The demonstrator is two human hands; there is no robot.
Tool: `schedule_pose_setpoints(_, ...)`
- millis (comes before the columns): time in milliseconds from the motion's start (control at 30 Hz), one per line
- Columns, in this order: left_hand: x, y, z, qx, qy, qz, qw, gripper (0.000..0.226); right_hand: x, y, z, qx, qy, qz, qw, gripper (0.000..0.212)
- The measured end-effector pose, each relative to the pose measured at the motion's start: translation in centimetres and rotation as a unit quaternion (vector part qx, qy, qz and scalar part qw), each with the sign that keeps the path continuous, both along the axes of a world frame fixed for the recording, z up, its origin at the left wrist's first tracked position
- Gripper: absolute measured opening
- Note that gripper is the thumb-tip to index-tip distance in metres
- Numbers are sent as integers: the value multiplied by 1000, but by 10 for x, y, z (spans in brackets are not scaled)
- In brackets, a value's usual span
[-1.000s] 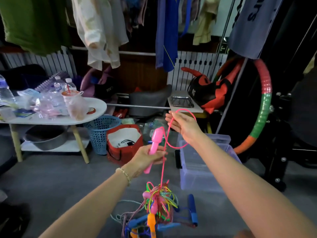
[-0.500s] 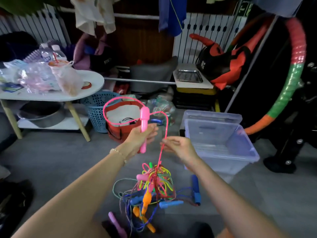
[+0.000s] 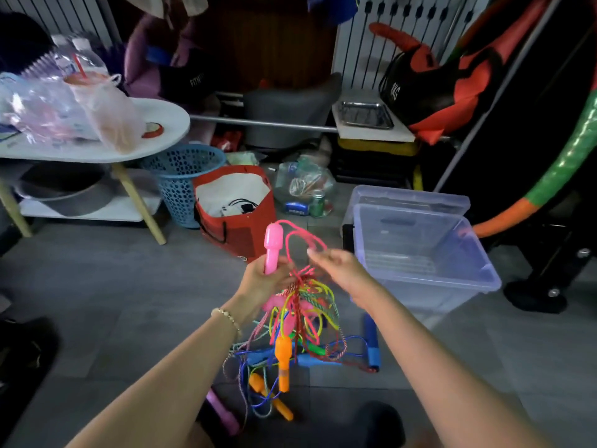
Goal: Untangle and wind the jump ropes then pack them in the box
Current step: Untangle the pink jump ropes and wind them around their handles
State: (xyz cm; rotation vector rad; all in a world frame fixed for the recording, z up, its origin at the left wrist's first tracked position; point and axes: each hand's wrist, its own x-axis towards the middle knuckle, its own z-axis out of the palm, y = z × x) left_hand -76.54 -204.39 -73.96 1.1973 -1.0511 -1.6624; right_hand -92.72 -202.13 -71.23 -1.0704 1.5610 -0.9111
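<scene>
Two grips: our left hand [image 3: 263, 281] clamps the stiff pink plastic handle [image 3: 273, 244], our right hand [image 3: 342, 270] pinches its limp pink cord [image 3: 303, 230].

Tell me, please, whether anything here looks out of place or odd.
Yes: the jump ropes are knotted into one multicoloured tangle, hanging below the pink handle, with other handles trailing on the floor. The clear box beside them holds no ropes yet.
</scene>
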Motion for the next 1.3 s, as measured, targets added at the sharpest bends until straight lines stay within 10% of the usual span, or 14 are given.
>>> schedule_pose_setpoints(433,14,-11,18,-74,-12,-44,996,9,13,4,-19,-9,-5,99,995,16)
schedule_pose_setpoints(733,16,-14,34,-108,-45,-38,992,11,-11,-13,-1,18,-149,-253,956,15)
schedule_pose_setpoints(1067,8,-6,53,-15,121,-7,993,7,5,14,10,7,29,195,980,34)
schedule_pose_setpoints(1300,21,-14,63,32,211,66,975,10,22,13,8,-37,-31,128,991,23)
